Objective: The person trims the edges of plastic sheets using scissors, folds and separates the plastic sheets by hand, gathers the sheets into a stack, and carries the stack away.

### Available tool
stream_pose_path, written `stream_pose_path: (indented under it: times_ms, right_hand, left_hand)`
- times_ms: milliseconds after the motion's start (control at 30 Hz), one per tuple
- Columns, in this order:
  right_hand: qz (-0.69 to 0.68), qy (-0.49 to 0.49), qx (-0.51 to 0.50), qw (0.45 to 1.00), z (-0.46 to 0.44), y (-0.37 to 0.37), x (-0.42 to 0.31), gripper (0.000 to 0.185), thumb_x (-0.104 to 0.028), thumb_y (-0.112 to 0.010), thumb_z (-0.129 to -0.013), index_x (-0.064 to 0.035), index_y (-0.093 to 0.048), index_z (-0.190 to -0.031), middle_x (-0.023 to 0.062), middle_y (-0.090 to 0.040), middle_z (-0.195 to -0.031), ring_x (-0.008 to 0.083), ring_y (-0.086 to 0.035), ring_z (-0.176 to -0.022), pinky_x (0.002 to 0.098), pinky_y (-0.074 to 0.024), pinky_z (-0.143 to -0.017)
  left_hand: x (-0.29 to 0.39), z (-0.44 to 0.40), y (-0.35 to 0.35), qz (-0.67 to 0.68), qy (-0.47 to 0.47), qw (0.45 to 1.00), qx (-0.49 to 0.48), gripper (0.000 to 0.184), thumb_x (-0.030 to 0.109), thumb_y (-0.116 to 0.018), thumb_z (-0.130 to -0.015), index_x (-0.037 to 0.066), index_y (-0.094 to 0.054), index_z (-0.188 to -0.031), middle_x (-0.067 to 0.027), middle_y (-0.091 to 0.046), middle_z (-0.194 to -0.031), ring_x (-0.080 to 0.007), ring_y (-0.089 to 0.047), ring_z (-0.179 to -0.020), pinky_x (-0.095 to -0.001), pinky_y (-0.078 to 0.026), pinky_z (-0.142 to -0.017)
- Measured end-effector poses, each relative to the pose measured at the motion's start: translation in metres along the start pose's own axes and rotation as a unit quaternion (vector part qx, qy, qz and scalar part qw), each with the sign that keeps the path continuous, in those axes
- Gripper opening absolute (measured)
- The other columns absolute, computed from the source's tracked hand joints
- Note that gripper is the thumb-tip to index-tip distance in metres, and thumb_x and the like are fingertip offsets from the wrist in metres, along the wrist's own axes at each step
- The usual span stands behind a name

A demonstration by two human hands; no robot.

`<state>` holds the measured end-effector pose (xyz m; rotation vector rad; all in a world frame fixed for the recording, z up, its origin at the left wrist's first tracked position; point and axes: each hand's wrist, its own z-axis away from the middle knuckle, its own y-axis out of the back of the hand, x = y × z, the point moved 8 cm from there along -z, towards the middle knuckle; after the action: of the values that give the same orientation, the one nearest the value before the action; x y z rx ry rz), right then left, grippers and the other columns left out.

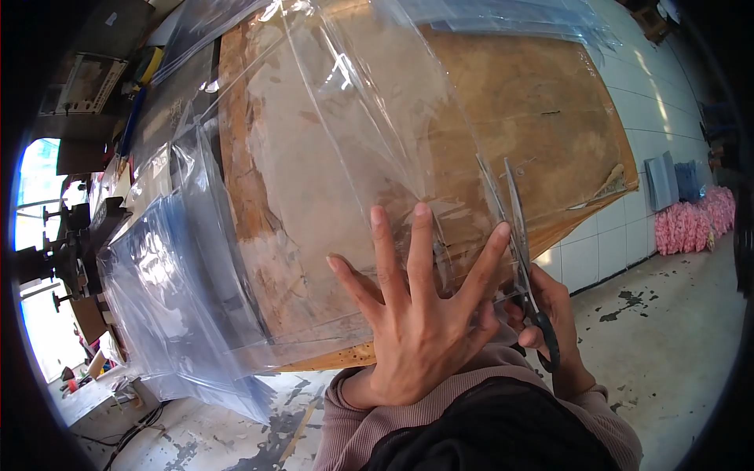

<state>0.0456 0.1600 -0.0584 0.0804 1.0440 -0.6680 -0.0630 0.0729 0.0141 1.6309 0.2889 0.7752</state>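
Observation:
A clear plastic sheet (345, 118) lies over the worn brown tabletop (526, 102), its right edge running down toward the scissors. My left hand (428, 314) is spread flat on the sheet near the table's front edge, fingers apart. In my right hand (554, 314) are black-handled scissors (518, 228), their blades parted and pointing away from me. The sheet's edge passes close by the left blade; whether it lies between the blades I cannot tell. Part of the right hand's grip is hidden behind the handles.
More clear plastic sheets (181, 290) hang over the table's left side, and a stack of bluish plastic (510, 20) lies at the far edge. Pink bundles (691, 220) stand by the tiled wall (605, 251) at right. Dark machinery (67, 251) is at left.

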Motion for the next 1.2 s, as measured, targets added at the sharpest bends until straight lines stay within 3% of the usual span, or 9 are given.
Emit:
stream_pose_path:
  times_ms: [200, 400, 800, 1200]
  right_hand:
    - [0.003, 0.004, 0.004, 1.0, -0.003, -0.004, -0.005, 0.086, -0.056, -0.082, -0.051, 0.0024, -0.048, -0.104, -0.0003, -0.049, -0.082, 0.0053, -0.041, -0.068, 0.0184, -0.0332, -0.058]
    - [-0.034, 0.001, 0.003, 0.999, -0.002, -0.003, 0.0, 0.084, -0.049, -0.085, -0.05, 0.0023, -0.049, -0.105, -0.0003, -0.052, -0.084, 0.0049, -0.041, -0.068, 0.0179, -0.0329, -0.059]
    - [0.012, 0.012, -0.002, 1.0, -0.005, -0.003, -0.008, 0.095, -0.051, -0.082, -0.052, 0.0034, -0.045, -0.12, 0.0017, -0.056, -0.093, 0.0045, -0.045, -0.074, 0.0171, -0.0353, -0.06]
    - [0.011, 0.026, 0.002, 1.0, -0.004, 0.0, -0.003, 0.092, -0.048, -0.083, -0.053, 0.0043, -0.045, -0.119, 0.0027, -0.056, -0.093, 0.005, -0.047, -0.076, 0.0174, -0.0373, -0.059]
  left_hand:
    - [0.0, 0.001, -0.001, -0.004, -0.007, 1.0, 0.007, 0.066, 0.03, -0.066, -0.063, 0.04, -0.049, -0.125, -0.0171, -0.026, -0.135, -0.0434, -0.017, -0.132, -0.0649, -0.002, -0.102]
    - [0.0, 0.0, 0.0, 0.003, -0.006, 1.0, 0.008, 0.067, 0.03, -0.067, -0.062, 0.041, -0.049, -0.125, -0.0168, -0.026, -0.135, -0.0433, -0.017, -0.132, -0.0649, -0.002, -0.102]
    - [-0.001, 0.001, -0.001, 0.001, -0.006, 1.0, 0.018, 0.063, 0.031, -0.065, -0.063, 0.042, -0.05, -0.124, -0.0165, -0.027, -0.135, -0.0426, -0.017, -0.132, -0.0642, -0.001, -0.102]
    - [-0.001, 0.001, 0.0, 0.004, -0.009, 1.0, 0.025, 0.063, 0.03, -0.065, -0.062, 0.042, -0.051, -0.122, -0.0173, -0.027, -0.135, -0.043, -0.018, -0.132, -0.0636, -0.001, -0.103]
